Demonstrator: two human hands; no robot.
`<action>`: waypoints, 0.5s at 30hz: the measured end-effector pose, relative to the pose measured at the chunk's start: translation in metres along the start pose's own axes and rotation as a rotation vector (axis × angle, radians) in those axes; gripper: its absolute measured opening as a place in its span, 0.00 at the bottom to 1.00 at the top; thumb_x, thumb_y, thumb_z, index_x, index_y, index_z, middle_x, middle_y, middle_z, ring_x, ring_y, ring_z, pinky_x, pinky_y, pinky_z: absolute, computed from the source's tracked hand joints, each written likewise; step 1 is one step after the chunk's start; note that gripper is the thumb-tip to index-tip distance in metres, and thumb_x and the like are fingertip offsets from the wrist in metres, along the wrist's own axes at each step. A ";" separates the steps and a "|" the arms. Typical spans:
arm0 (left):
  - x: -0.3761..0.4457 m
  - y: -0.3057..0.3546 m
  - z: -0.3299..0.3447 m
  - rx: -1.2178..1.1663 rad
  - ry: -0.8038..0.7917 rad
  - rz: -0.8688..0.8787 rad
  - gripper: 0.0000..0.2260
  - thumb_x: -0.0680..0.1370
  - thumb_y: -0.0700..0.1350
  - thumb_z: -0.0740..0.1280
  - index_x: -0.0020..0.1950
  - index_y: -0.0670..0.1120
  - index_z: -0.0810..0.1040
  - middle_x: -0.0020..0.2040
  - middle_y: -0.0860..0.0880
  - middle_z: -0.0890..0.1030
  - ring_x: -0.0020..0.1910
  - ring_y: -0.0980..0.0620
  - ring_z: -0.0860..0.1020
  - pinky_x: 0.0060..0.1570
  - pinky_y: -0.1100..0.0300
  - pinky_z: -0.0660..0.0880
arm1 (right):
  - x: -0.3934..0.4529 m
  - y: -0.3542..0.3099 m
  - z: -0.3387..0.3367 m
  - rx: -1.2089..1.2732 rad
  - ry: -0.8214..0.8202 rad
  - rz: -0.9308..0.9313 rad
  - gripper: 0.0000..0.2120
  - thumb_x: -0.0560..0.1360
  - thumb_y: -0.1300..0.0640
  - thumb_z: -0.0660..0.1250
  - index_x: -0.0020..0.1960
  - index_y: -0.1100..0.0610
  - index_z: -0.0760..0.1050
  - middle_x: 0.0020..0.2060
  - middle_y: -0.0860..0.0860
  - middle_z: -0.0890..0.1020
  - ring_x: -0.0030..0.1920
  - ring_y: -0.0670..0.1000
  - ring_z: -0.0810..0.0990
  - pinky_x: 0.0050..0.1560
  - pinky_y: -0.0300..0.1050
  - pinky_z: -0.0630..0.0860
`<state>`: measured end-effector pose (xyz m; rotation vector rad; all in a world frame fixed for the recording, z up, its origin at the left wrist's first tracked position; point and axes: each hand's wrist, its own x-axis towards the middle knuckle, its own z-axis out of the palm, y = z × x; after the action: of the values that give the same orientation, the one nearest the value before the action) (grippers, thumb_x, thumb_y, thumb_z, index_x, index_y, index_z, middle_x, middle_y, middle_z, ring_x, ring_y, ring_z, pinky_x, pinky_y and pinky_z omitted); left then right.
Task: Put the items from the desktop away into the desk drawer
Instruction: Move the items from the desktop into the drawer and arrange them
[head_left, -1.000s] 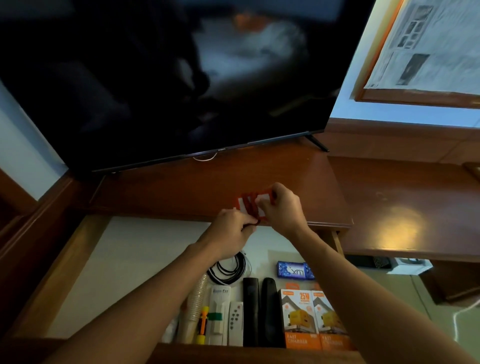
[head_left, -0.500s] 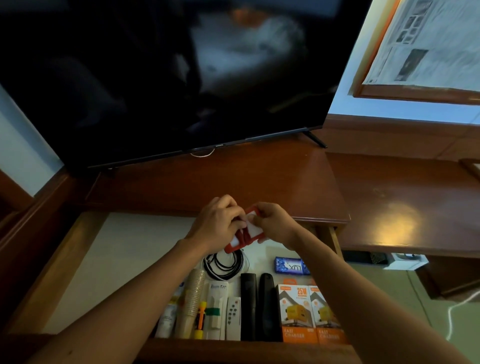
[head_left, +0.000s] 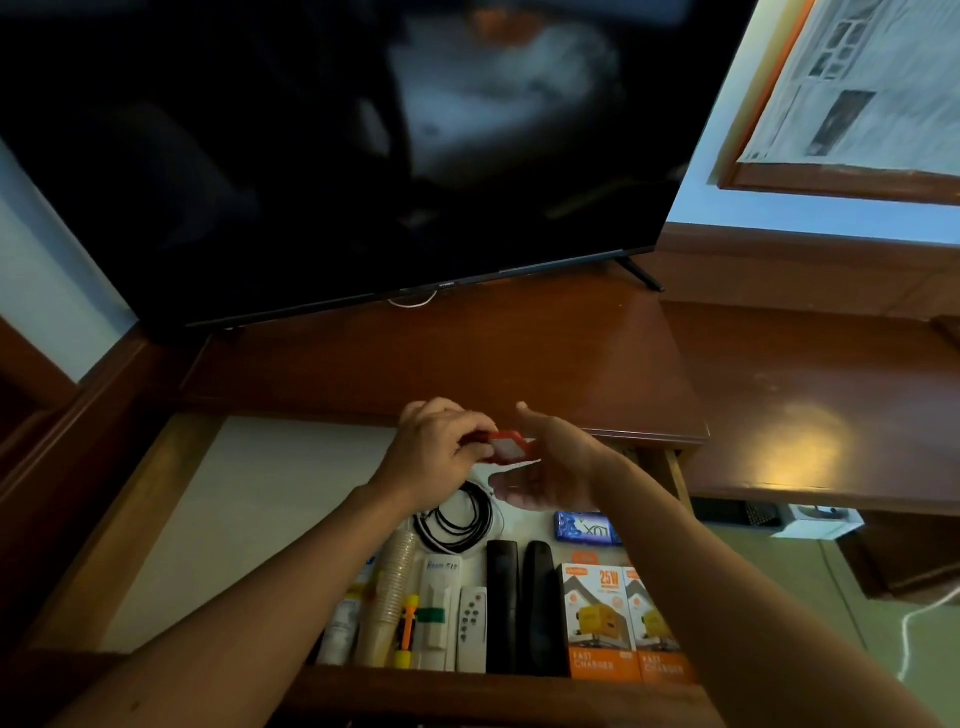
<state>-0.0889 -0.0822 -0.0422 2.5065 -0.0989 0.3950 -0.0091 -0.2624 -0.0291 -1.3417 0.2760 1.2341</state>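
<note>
The dark television (head_left: 332, 156) stands at the far side of the wooden surface (head_left: 467, 358). Near me the open drawer (head_left: 171, 499) holds coiled black cable (head_left: 460, 519), two black remotes (head_left: 519, 608) and two orange charger boxes (head_left: 623, 623). Above it, my left hand (head_left: 434, 454) pinches a small red-framed item (head_left: 504, 447); my right hand (head_left: 550, 467) is spread open just beside it.
</note>
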 end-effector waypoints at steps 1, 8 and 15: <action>-0.001 0.000 0.003 0.036 0.021 0.088 0.07 0.74 0.47 0.73 0.51 0.53 0.84 0.45 0.57 0.80 0.51 0.54 0.73 0.55 0.49 0.67 | 0.001 0.000 0.000 0.012 -0.022 0.024 0.31 0.78 0.37 0.63 0.63 0.65 0.75 0.53 0.62 0.82 0.48 0.58 0.82 0.46 0.47 0.81; -0.007 -0.009 0.015 0.163 0.097 0.352 0.07 0.71 0.47 0.77 0.48 0.54 0.86 0.46 0.59 0.84 0.57 0.51 0.77 0.58 0.47 0.66 | 0.007 0.000 -0.001 0.037 0.065 -0.025 0.08 0.79 0.61 0.65 0.57 0.63 0.78 0.39 0.56 0.83 0.37 0.50 0.80 0.37 0.41 0.79; -0.013 -0.021 0.010 0.215 0.019 0.343 0.13 0.72 0.51 0.76 0.56 0.53 0.84 0.59 0.58 0.82 0.64 0.51 0.74 0.60 0.46 0.66 | 0.016 -0.003 0.007 0.045 0.205 -0.169 0.14 0.77 0.66 0.69 0.62 0.65 0.73 0.52 0.61 0.82 0.49 0.56 0.83 0.42 0.48 0.81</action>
<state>-0.0958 -0.0707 -0.0653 2.6987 -0.5087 0.5952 -0.0032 -0.2481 -0.0371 -1.4245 0.3256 0.9461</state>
